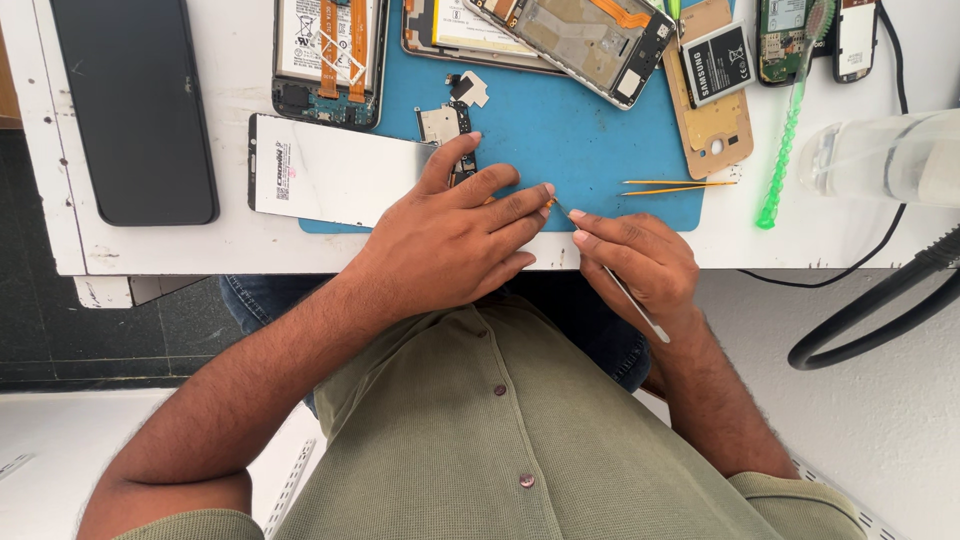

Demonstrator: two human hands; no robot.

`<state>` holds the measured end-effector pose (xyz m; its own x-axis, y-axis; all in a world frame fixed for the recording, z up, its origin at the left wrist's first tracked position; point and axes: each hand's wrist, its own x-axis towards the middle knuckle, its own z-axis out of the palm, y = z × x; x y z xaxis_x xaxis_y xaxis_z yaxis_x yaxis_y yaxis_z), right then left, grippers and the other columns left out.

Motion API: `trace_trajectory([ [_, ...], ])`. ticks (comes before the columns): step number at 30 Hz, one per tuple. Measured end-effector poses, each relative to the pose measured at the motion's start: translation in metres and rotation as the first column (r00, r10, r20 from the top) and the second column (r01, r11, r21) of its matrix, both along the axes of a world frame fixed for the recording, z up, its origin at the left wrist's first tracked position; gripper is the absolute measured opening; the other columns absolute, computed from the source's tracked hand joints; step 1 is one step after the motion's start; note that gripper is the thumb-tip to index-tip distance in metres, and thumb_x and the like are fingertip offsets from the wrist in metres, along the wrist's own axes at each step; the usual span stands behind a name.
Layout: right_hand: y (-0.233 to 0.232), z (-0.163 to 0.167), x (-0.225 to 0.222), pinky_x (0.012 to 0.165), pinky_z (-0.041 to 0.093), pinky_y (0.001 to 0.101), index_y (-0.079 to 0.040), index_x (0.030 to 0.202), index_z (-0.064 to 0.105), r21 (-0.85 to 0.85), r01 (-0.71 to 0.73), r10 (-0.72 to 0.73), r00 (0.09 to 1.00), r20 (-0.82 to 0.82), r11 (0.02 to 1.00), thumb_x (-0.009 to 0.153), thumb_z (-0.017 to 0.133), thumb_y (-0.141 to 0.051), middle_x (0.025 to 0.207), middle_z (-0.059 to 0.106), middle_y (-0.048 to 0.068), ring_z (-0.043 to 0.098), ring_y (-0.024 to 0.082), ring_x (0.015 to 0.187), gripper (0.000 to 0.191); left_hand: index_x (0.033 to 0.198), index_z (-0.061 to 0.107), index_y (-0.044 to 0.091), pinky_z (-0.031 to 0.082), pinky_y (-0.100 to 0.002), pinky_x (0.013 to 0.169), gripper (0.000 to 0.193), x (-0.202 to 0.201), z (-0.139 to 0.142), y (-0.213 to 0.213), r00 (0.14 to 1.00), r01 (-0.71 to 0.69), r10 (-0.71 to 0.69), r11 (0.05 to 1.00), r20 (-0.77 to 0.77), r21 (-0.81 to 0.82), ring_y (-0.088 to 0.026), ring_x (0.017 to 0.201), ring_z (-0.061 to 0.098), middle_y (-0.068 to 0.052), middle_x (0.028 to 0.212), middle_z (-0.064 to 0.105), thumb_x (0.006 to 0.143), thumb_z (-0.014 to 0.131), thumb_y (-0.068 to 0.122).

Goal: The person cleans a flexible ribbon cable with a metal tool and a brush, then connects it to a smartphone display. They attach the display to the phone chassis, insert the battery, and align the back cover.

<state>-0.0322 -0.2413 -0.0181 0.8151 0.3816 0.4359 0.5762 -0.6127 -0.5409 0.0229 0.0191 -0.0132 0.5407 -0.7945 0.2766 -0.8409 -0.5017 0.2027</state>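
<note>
White tabletop [240, 240] spreads under the work, with a blue mat [570, 130] laid on its middle; everything below is placed against that mat.

Nearest the person, at the mat's near edge, the left hand [455, 245] lies flat with fingers stretched toward the right, pressing a small orange part [549, 203] under its fingertips. Just right of it, the right hand [640, 260] pinches a thin metal tool [625, 295] like a pen, its tip meeting the orange part at the mat's near edge. Both hands are narrow and closed around their work; what the left palm covers cannot be told.

On the mat's near right, yellow tweezers [680, 185] lie flat. Overlapping the mat's left edge is a white rectangular sheet [335, 170], touched by the left thumb. Near the mat's middle left sits a small circuit board [445, 125].

Far left of the mat lies a black phone screen [135, 105]. At the mat's far left corner rests an opened phone body [325, 55]; along its far edge, a metal phone frame [580, 40]. On the mat's right edge, a tan back cover [715, 135] carries a battery [717, 62]. Right of the mat stands a green ridged tool [785, 140], then a clear plastic container [880, 155].
</note>
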Motion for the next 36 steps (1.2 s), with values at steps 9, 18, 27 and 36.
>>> trace_trajectory([
  [9,0.0,0.002,-0.001,0.073,0.058,0.0325,0.0,0.103,0.074,0.012,0.001,-0.001,1.0,0.0,1.0,0.085,0.081,0.008,0.115,0.076,0.015,0.074,0.022,0.087,0.021,0.126,0.072,0.016,0.02,-0.052,0.125,0.039,0.0,0.0,0.0,1.0,0.006,-0.006,1.0,-0.005,0.005,-0.017,0.131,0.052,0.002,0.137,0.066,0.104,0.064,0.047],
  [18,0.002,0.007,0.001,0.074,0.057,0.0332,0.0,0.102,0.074,0.012,-0.007,0.007,1.0,-0.017,1.0,0.083,0.08,0.008,0.114,0.076,0.015,0.074,0.022,0.087,0.022,0.127,0.072,0.016,0.021,-0.051,0.125,0.039,0.0,0.001,0.0,1.0,0.002,-0.002,1.0,0.003,0.005,-0.016,0.13,0.052,0.002,0.137,0.065,0.104,0.064,0.047],
  [27,0.005,0.01,0.0,0.074,0.057,0.0344,0.0,0.101,0.074,0.004,0.009,-0.009,1.0,-0.009,1.0,0.082,0.079,0.008,0.114,0.076,0.015,0.073,0.023,0.085,0.021,0.127,0.071,0.016,0.022,-0.052,0.125,0.039,0.0,0.003,0.0,1.0,0.001,-0.001,1.0,-0.026,-0.004,-0.016,0.129,0.053,0.002,0.138,0.065,0.101,0.065,0.045],
  [36,0.008,0.01,0.003,0.074,0.057,0.0367,0.003,0.101,0.073,0.017,-0.014,0.014,1.0,0.015,1.0,0.081,0.077,0.009,0.113,0.075,0.017,0.073,0.026,0.086,0.021,0.128,0.069,0.015,0.023,-0.052,0.124,0.041,0.0,0.002,-0.001,0.998,0.001,-0.002,1.0,-0.055,-0.005,-0.018,0.128,0.053,0.002,0.139,0.063,0.1,0.064,0.043],
])
